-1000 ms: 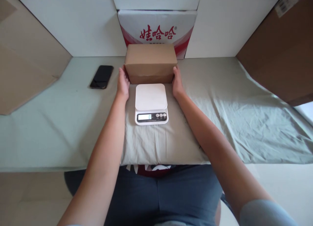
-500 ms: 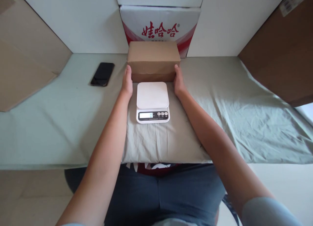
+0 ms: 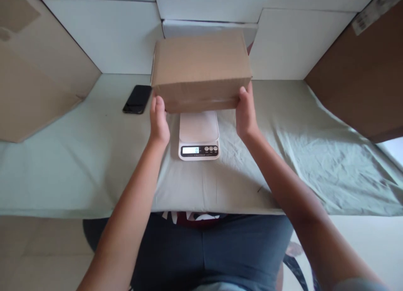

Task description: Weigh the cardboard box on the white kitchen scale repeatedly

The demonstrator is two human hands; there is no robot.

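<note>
A plain brown cardboard box is held up off the table between both hands, hanging over the far half of a white digital kitchen scale and hiding the back of its weighing plate. The left hand presses flat against the box's lower left end, fingers straight and pointing towards 12 o'clock, while the right hand clasps the lower right corner, thumb on the near face and fingers behind (so each hand is gripping the box, neither one closed into a fist). The scale sits on a wrinkled pale green cloth covering the table, its lit display and three small buttons facing the person; the digits are too small to read. A black smartphone lies face up on the cloth at about 10 o'clock from the scale, well apart from the left hand. White panels stand along the back, and brown cardboard sheets lean in from the sides at 3 and 9 o'clock.
</note>
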